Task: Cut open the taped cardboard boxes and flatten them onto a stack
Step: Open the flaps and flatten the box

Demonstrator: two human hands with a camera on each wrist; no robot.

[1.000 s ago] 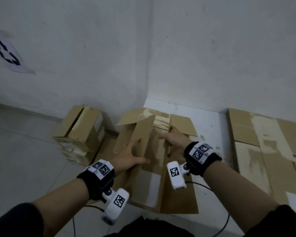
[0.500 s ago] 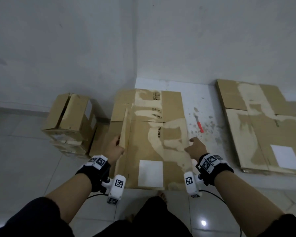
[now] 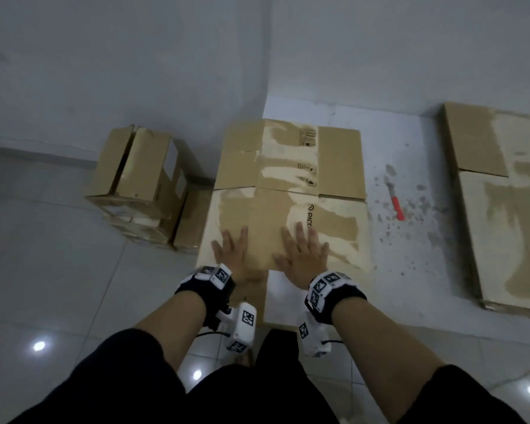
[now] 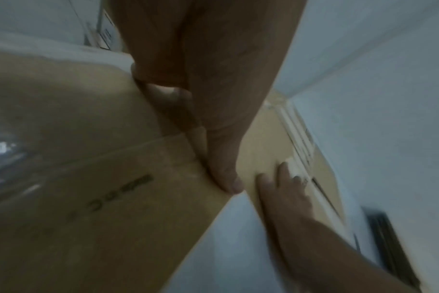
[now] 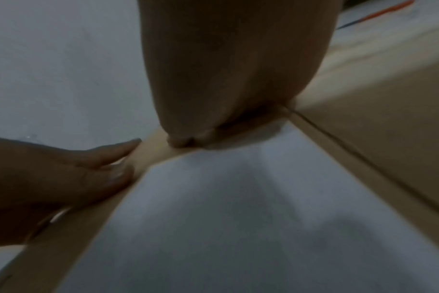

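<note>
We press both hands palm-down on the flattened cardboard box (image 3: 288, 194), which lies on the floor at the room's corner, straight ahead at twelve o'clock. Our left hand (image 3: 231, 255) has its grip spread, fingers straight and apart, flat against the cardboard; our right hand (image 3: 303, 252) lies just beside it at three o'clock, likewise splayed and clamped on nothing. A white label (image 3: 283, 296) on the box shows between our wrists (the right wrist view is mostly filled by it).

At ten o'clock stand the unflattened boxes (image 3: 138, 185), touching the flattened one's left edge as far as we can tell. At two o'clock an orange-handled cutter (image 3: 395, 200) lies on the speckled floor (image 3: 410, 240), apart from the box. Farther out at three o'clock lies the stack of flattened cardboard (image 3: 502, 209), well apart from our hands.
</note>
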